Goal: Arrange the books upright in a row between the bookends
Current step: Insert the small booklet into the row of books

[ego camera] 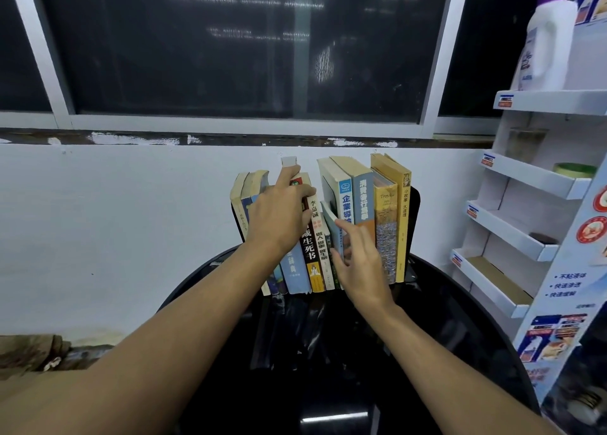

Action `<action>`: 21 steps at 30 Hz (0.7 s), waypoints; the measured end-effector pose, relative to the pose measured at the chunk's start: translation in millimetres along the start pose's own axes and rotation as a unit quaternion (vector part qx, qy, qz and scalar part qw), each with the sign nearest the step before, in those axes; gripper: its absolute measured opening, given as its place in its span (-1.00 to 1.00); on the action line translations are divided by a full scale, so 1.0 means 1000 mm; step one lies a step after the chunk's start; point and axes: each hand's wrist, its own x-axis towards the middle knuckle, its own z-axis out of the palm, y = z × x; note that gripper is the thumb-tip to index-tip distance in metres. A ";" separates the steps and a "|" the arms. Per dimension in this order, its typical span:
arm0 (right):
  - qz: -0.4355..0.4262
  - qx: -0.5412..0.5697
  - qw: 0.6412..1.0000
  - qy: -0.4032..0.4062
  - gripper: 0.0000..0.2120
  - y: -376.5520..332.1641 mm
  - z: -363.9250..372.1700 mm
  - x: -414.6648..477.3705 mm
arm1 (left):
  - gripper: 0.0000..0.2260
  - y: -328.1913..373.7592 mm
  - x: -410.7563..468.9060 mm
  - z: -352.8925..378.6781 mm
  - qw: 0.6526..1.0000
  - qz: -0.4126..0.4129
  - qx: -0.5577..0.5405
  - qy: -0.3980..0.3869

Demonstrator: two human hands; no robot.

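Several books (387, 217) stand upright in a row on a round black table (460, 319), against the white wall. A black bookend (414, 224) closes the right end; another black bookend (237, 222) shows at the left end. My left hand (277, 217) grips the tops of the left group of books, index finger over the black-spined book (309, 254). My right hand (356, 263) touches a thin light-blue book (331, 224) that leans in a gap in the middle, fingers straight along its spine.
A white cardboard display shelf (525, 178) stands at the right with a white detergent bottle (545, 40) on top. A dark window runs above the wall. Brownish clutter (39, 352) lies at the lower left.
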 end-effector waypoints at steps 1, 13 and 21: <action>0.002 0.001 1.000 0.001 -0.45 0.000 0.001 0.000 | -0.63 0.000 0.000 0.000 1.000 0.000 -0.002 0.000; -0.023 0.019 0.993 -0.115 -0.36 0.016 -0.017 0.000 | -0.63 -0.002 0.001 0.002 1.000 -0.010 -0.001 -0.017; -0.076 -0.020 0.984 -0.160 -0.41 0.023 -0.039 0.014 | -0.62 0.001 0.000 0.001 1.000 -0.016 -0.005 -0.020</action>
